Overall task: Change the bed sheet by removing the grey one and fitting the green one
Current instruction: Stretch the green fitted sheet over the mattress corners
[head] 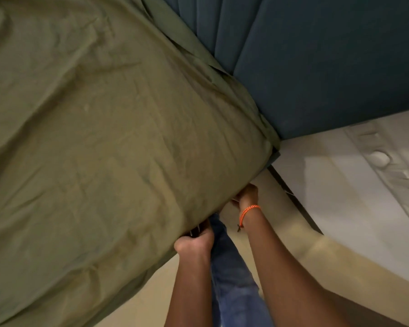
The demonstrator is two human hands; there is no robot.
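With your left hand (195, 241) and right hand (246, 195) both clenched on the green sheet (104, 138) edge at lower centre, uneven tugging could pop the tucked corner free

Behind the head edge of the bed stands a dark teal padded headboard (316, 57) with upright panels. To my right is a white cabinet (354, 185) with raised moulding, a dark strip along its base. Below me lie the beige floor (300, 256) and my blue jeans (229, 274). An orange braided bracelet (248, 212) circles my wrist.
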